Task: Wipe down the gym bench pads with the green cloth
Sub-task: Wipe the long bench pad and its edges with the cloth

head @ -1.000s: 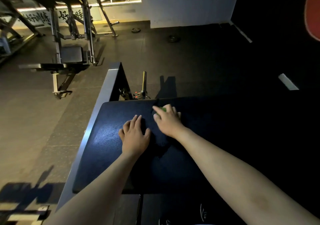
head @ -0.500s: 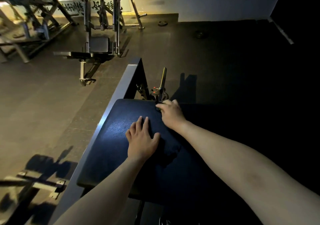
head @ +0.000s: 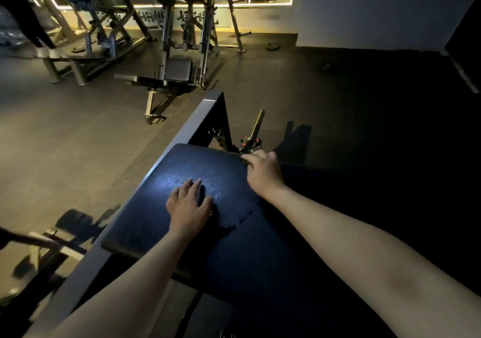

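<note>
head | left hand [head: 188,205] flat, fingers straight on dark blue textured vinyl bench pad [head: 145,223] | right hand [head: 263,172] at pad's far edge beyond it, grip indiscernible

An adjustable bench [head: 166,78] stands among steel racks [head: 205,25], with a weight plate [head: 272,47] on the floor.

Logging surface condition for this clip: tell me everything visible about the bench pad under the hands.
The bench pad is dark navy, grained like leather, with rounded corners, mounted level on a grey metal frame. Light glares off its left middle; a damp-looking patch edge shows near centre. The left hand rests flat on it, and the right hand presses at its far edge. No green cloth is visible.
</note>
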Available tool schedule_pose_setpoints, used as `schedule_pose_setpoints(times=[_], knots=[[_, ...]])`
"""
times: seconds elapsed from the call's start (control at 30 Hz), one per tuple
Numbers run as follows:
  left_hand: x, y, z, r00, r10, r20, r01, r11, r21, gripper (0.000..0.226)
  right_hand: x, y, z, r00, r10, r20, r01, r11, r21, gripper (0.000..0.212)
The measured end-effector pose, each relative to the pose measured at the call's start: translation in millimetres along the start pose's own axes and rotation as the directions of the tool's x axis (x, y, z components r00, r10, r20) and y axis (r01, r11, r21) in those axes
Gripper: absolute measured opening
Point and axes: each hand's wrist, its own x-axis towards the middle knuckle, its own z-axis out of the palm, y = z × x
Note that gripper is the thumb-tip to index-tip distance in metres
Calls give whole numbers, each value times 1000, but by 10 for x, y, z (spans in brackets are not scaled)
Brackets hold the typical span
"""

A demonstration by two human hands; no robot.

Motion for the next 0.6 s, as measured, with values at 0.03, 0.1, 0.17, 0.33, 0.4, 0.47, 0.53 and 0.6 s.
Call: schedule_pose_setpoints(times=[0.03, 0.1, 0.17, 0.33, 0.4, 0.47, 0.53, 0.6], knots=[[-97, -2, 17, 1000, -3, -29, 4, 1000, 5, 71, -2, 96, -33, 996, 89, -10, -89, 996, -31, 45], [-311, -20, 60, 996, -12, -89, 14, 1000, 28, 61, -114, 149, -23, 985, 162, 52, -159, 986, -51, 45], [-510, 7, 89, 988, -69, -137, 73, 997, 21, 56, -286, 95, 58, 992, 91, 86, -88, 996, -33, 44], [-881, 104, 166, 980, -125, -157, 136, 989, 62, 76, -614, -46, 190, 989, -77, 127, 82, 996, -34, 41], [-1019, 147, 223, 981, -121, -152, 138, 985, 107, 86, -736, -142, 228, 975, -117, 190, 119, 993, -2, 41], [-1138, 182, 289, 983, -107, -150, 131, 979, 159, 93, -901, -271, 273, 946, -196, 257, 191, 981, 43, 40], [-1200, 202, 333, 983, -106, -149, 133, 973, 187, 97, -985, -311, 260, 919, -256, 300, 239, 966, 95, 41], [-1223, 215, 346, 982, -116, -151, 144, 971, 191, 100, -918, -211, 140, 931, -267, 250, 242, 962, 124, 40]])
